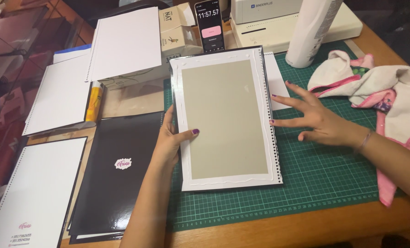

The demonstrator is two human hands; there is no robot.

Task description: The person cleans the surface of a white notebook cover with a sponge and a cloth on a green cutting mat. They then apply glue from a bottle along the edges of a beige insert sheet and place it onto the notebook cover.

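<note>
A notebook cover (225, 119) lies on the green cutting mat (315, 179): a grey board panel inside a white border with a wavy line of glue, black edging and punched holes down its right side. My left hand (170, 142) grips its left edge, thumb on the white border. My right hand (317, 119) hovers just right of the cover with fingers spread, holding nothing; the fingertips are near the punched edge.
A black glossy cover (117, 174) and white punched sheets (39, 193) lie at the left. A yellow glue tube (94, 101), small boxes (179, 32), a phone (209, 25), a binding machine (278, 18), a white roll (312, 30) and a pink-white cloth (388, 92) ring the mat.
</note>
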